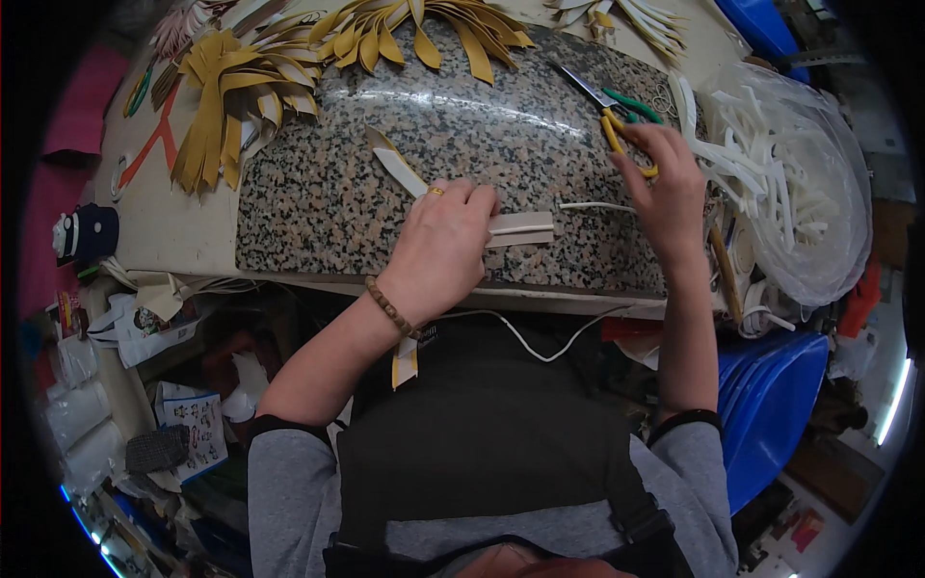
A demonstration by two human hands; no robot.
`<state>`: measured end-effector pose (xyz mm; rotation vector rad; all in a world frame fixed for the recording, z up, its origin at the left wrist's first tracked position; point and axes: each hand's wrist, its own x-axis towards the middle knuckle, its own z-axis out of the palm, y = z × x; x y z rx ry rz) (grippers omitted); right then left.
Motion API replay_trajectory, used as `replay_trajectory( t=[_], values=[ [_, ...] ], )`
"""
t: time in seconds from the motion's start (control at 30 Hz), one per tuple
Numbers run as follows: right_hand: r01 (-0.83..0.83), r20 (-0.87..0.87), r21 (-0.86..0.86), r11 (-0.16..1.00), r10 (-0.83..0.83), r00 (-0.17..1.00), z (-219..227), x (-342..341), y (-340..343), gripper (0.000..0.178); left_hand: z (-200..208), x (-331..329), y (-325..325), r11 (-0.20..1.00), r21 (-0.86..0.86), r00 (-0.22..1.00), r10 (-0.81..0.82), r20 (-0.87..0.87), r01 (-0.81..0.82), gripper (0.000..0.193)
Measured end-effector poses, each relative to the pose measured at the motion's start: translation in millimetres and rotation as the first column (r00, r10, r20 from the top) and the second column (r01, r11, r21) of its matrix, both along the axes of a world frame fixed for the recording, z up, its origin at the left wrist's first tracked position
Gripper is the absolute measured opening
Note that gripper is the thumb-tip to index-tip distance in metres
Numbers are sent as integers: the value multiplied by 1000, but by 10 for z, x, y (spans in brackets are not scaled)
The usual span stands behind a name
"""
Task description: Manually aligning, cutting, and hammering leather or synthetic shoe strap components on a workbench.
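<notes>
My left hand [438,236], with a ring and a beaded bracelet, presses down on a pale strip [520,237] near the slab's front edge. A short white cord [525,229] lies along that strip. Another strip, ochre and white [397,166], sticks out beyond the fingers, and a yellow-edged end [405,364] hangs below the wrist. To the right, my right hand [670,188] has thumb and fingers around the yellow handle of the scissors [615,133]; their blades point far left. A white cord end [593,205] reaches from near the strip toward my right wrist.
The speckled stone slab [318,217] lies on a table. Bundles of ochre strips [217,106] rest at its far left and far edge [424,43]. A clear bag of white strips [780,183] stands at right, above stacked blue containers [771,405]. A loose white cord [540,356] droops over the front edge.
</notes>
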<state>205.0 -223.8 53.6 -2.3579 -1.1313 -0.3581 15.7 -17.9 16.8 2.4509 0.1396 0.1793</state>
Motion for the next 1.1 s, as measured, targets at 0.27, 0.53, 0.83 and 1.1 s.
replay_trajectory(
  t=[0.27,0.53,0.83,1.1],
  values=[
    [-444,-26,131,886,451,892,-270,-895,-8,31,185,144,215,968,-188,971,-193,-143,165,16],
    [-369,251,-35,929,366,896,-452,-904,146,26,149,221,327,916,-380,964,-207,-167,131,20],
    [-161,-97,136,978,174,980,-529,-1075,277,19,-46,3,232,961,-237,984,-108,142,140,23],
    [-47,-302,199,979,107,947,-535,-1115,299,15,19,-58,167,974,-164,975,-126,184,157,28]
  ],
)
